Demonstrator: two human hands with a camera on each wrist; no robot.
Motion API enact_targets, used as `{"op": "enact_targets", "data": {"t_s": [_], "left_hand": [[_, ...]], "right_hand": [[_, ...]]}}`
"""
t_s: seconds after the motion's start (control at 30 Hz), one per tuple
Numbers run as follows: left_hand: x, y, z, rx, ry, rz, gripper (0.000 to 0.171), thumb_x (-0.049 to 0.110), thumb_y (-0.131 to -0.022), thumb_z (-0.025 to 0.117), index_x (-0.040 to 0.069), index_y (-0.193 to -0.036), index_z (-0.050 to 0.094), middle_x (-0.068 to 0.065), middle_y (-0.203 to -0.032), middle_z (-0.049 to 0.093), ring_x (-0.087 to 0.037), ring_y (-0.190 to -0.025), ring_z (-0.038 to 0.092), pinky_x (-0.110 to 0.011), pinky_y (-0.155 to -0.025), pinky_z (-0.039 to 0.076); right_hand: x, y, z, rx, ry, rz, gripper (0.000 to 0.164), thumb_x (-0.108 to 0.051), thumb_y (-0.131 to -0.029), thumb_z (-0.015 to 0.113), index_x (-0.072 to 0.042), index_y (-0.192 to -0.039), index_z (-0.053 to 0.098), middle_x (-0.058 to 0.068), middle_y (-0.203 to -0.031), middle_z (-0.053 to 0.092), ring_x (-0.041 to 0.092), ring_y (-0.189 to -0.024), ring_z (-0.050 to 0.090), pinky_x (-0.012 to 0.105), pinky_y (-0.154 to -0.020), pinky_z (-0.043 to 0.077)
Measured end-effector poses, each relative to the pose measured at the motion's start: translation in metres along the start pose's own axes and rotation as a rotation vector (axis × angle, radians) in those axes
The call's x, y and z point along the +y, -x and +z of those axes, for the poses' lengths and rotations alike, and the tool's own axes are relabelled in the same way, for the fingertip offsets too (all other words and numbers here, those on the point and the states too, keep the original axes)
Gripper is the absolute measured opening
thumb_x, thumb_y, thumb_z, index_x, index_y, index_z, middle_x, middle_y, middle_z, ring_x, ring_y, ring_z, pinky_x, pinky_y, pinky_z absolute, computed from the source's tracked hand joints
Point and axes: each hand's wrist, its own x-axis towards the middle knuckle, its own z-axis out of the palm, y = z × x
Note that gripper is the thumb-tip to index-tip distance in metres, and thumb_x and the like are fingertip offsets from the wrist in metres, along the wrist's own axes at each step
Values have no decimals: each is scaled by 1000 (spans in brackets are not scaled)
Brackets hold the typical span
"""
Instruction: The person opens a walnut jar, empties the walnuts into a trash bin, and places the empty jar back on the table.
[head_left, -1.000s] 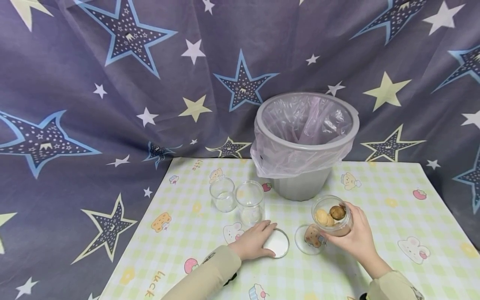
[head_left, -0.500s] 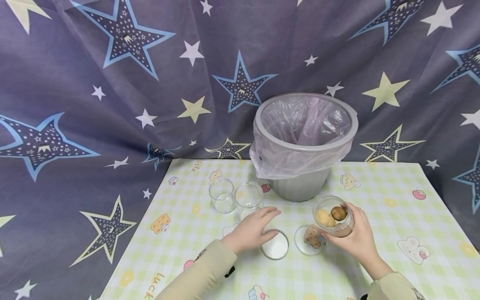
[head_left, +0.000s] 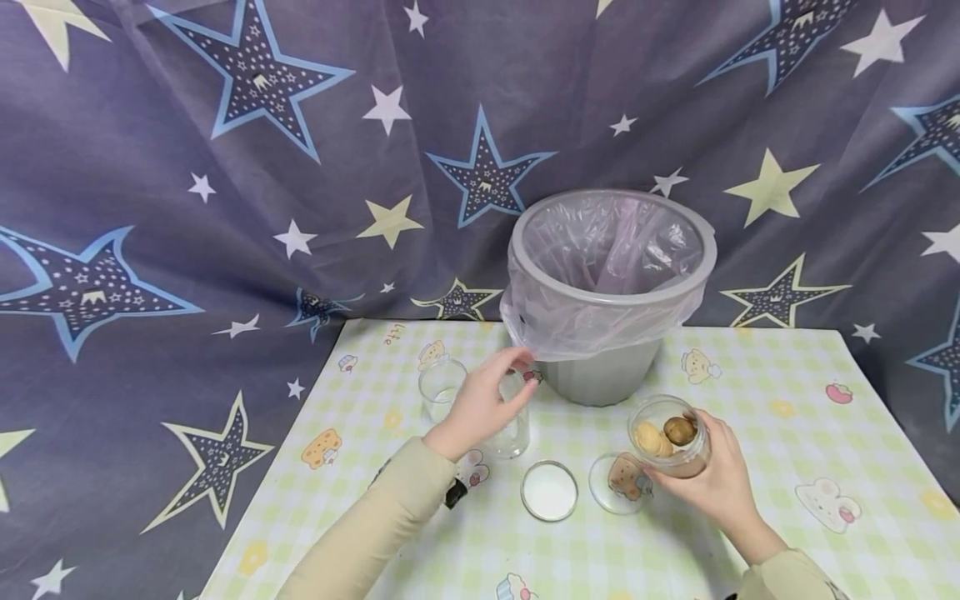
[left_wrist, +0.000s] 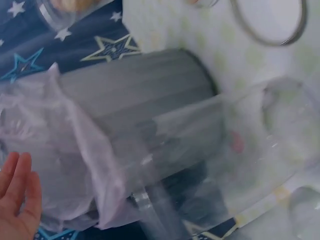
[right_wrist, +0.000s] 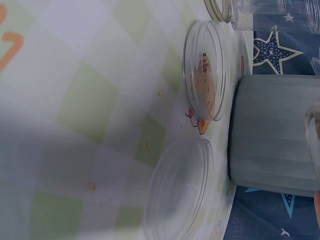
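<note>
My left hand [head_left: 483, 404] is at the top of the taller clear jar [head_left: 513, 437], thumb and fingers spread apart. The left wrist view shows its extended fingers [left_wrist: 20, 187] in front of the bin bag, with the clear jar [left_wrist: 255, 145] blurred beside them. My right hand [head_left: 720, 471] grips another clear jar [head_left: 675, 462] round its side, tilted over the table. Inside it are pale yellow round pieces [head_left: 651, 439] and a brown round one [head_left: 680, 430]. Below it lies a clear round lid [head_left: 611, 483]; left of that, a white lid with a metallic rim [head_left: 550, 492].
A grey bin [head_left: 600, 375] lined with a pinkish translucent bag [head_left: 592, 325] stands at the back. A shorter clear jar [head_left: 435, 387] stands left of the taller one. Small crumbs [right_wrist: 91, 186] dot the checked tablecloth [head_left: 780, 450]. A starry curtain [head_left: 420, 50] hangs behind.
My left hand has come off the white metal-rimmed lid and moved up and left to the taller jar. My right hand keeps the filled jar nearly in place.
</note>
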Motion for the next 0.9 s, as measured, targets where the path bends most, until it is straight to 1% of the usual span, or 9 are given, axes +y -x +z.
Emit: {"op": "enact_targets", "data": {"t_s": [0.1,0.17,0.3,0.43,0.47,0.57,0.7,0.77,0.9], "left_hand": [[2,-19,-7,81,62,-83,41,9,-88,63,-1,-126,52,-15,-112,61,-24,-102,61,-37,-90,51],[3,-32,-10,114,109,-151,45,11,-89,62,0,-131,48,-18,-118,57,-27,-107,57,-41,-92,49],[3,-58,-11,137,183,-292,53,21,-92,60,11,-141,41,-21,-131,44,-33,-118,48,-46,-98,44],[1,-81,-9,143,246,-399,57,28,-94,58,19,-145,36,-20,-141,33,-34,-129,40,-47,-105,39],[1,-86,-8,142,255,-416,58,30,-94,58,20,-146,35,-19,-143,31,-33,-131,38,-46,-107,37],[-2,-97,-3,138,276,-440,60,30,-93,59,20,-147,34,-19,-144,31,-30,-133,35,-47,-108,35],[-5,-106,3,127,294,-459,62,32,-92,60,20,-147,35,-19,-146,31,-28,-135,31,-46,-110,32],[-5,-108,4,118,292,-477,63,34,-91,61,20,-147,34,-19,-147,31,-29,-136,30,-45,-112,29],[-4,-110,5,103,304,-512,64,36,-91,61,20,-147,33,-20,-146,31,-30,-136,31,-44,-112,30]], "right_hand": [[-1,-1,-1,5,-4,-2,95,-4,-40,91,7,-125,49,21,-109,56,-2,-102,37,25,-83,33],[-1,-1,-1,7,-3,-1,95,-4,-40,91,6,-125,49,20,-109,56,-4,-102,36,23,-83,33],[-1,-1,-1,11,-3,4,95,-3,-40,90,5,-125,49,20,-110,56,-4,-103,36,20,-85,32],[-2,-2,-1,6,-2,10,95,-3,-40,90,5,-125,48,20,-110,55,-6,-103,35,23,-84,32],[-2,-2,-1,8,-3,10,95,-3,-40,90,5,-125,48,20,-110,55,-7,-103,35,23,-84,33],[-1,-4,-2,15,-16,8,95,-2,-40,90,6,-125,48,21,-110,55,-9,-104,33,15,-86,30],[-1,-6,-2,30,-26,5,95,-2,-39,90,6,-124,48,21,-111,56,-9,-104,34,4,-87,23],[-1,-7,-3,33,-23,6,95,-3,-40,90,6,-125,49,21,-111,56,-7,-103,35,6,-87,24],[1,-9,-4,33,-13,9,95,-4,-40,91,6,-124,49,21,-110,57,-2,-102,38,14,-86,29]]}}
